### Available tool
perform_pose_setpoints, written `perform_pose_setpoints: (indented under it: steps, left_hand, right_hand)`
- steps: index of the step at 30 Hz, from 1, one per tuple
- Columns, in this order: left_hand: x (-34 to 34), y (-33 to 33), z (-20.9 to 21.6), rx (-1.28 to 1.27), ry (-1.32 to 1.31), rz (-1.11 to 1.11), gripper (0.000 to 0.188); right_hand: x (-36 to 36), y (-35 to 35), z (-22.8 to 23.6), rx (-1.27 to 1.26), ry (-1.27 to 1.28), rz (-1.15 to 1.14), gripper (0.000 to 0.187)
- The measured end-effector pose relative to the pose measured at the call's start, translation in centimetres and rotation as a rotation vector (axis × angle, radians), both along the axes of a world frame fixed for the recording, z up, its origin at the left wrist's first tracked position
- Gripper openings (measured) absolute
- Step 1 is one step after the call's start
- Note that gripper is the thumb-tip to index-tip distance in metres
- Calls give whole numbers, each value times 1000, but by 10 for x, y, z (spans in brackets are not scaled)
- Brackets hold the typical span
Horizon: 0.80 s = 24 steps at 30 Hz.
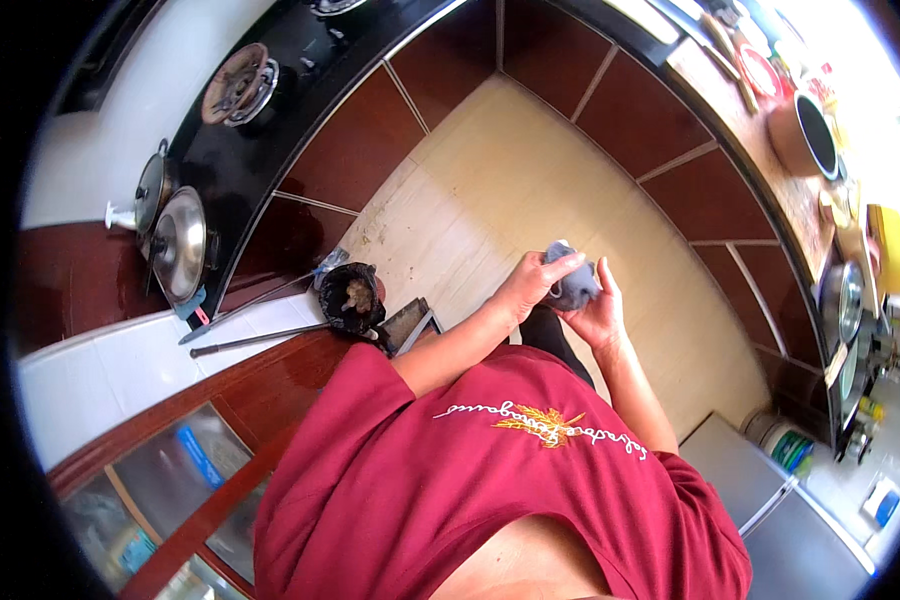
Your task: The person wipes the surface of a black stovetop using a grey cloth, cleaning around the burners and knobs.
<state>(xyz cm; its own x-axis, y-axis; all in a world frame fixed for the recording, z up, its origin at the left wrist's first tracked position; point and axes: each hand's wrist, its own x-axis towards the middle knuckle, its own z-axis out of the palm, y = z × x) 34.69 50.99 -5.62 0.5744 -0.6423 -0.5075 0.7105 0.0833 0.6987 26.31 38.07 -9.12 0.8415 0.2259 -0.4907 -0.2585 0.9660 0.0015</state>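
Observation:
A bundled grey-blue cloth (573, 286) is held up in front of my body, over the tiled floor. My left hand (530, 286) grips it from the left, with thumb and fingers closed on its upper side. From the right, my right hand (600, 312) cups the lower side, its thumb raised along the edge. A thin pale loop shows on the cloth near my left fingers. Its folded shape hides what kind of item it is.
To the left stand a black-lined bin (348, 298), a dustpan (410, 325) and a long dark handle (260, 341). A lidded pot (180, 245) and gas burner (242, 88) rest on the black counter. Another pot (802, 135) sits on the right counter, above a grey fridge (735, 470).

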Motion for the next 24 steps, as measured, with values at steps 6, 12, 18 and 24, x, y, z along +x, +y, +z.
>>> perform_pose_setpoints:
  steps: [6,12,18,24]
  left_hand:
    - [-28,14,-36,122,-134,164,36]
    - [-40,-25,-24,-59,146,62,35]
    - [-103,-81,-21,-205,276,-335,39]
    - [-195,-155,-26,-49,326,-474,36]
  right_hand:
    - [-14,23,5,-461,67,-65,29]
    - [-40,13,32,-809,117,-255,27]
    - [-111,-38,18,-1207,266,-391,45]
    - [-204,-93,-2,-1601,310,-389,50]
